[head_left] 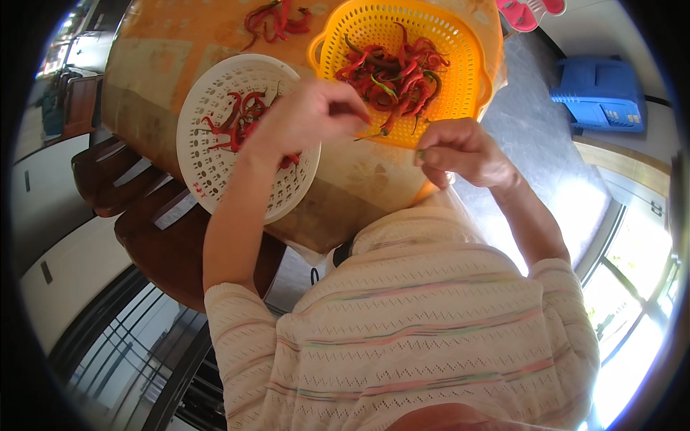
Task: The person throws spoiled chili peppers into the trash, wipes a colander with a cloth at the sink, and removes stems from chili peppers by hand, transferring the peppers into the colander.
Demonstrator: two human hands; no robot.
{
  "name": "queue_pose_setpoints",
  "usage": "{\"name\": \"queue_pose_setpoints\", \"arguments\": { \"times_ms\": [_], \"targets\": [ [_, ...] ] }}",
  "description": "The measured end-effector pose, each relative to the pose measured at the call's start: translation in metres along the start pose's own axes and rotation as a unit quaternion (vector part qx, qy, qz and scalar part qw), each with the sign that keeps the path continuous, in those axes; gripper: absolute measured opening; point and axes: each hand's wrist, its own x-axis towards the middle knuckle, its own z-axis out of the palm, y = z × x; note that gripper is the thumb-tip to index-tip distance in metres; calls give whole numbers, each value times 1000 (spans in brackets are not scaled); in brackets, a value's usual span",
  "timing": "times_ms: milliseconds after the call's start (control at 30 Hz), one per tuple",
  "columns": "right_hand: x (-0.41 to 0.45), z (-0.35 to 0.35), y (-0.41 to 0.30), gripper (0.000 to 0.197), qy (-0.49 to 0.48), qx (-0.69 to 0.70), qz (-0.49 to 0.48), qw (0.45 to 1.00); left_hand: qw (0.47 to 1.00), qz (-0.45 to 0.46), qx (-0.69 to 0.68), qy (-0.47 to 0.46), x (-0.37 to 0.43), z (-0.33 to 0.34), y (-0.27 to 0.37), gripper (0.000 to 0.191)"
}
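Observation:
My left hand (315,116), blurred, is over the gap between the white colander and the yellow basket. Its fingers close around something red that looks like a chili pepper (364,116), mostly hidden. Beside the yellow basket's near rim, my right hand (458,151) pinches a small green stem piece (420,154) between thumb and fingers. The yellow plastic basket (458,86) holds a heap of red chili peppers (396,75), one partly green. In the white plastic colander (197,156) lies a smaller pile of red chili peppers (234,121), partly covered by my left forearm.
More red chili peppers (277,21) lie loose at the table's far side. A patterned cover lies over the table (372,180). Wooden chairs (161,237) stand against its left side. On the right are a blue plastic bin (601,94) and a pink-and-white item (520,16).

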Motion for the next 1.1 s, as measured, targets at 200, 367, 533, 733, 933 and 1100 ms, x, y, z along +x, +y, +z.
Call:
{"name": "queue_pose_setpoints", "arguments": {
  "times_ms": [200,367,533,733,933,1100],
  "targets": [
    [-21,-31,19,16,87,118,-12,989,925,-63,224,299,43,-83,-30,23],
    [-32,-45,34,15,141,181,-16,973,827,-32,467,310,83,-86,-44,25],
    [-26,-47,35,10,138,195,-36,970,867,62,479,119,128,0,-33,24],
    [-23,-52,38,9,137,202,-34,969,835,-124,536,16,147,3,-39,26],
    [-23,-54,40,9,148,200,-45,968,901,-7,432,35,117,26,-9,17],
    [-21,-53,40,8,154,200,-39,967,893,-40,447,10,109,30,-22,18]
  ]
}}
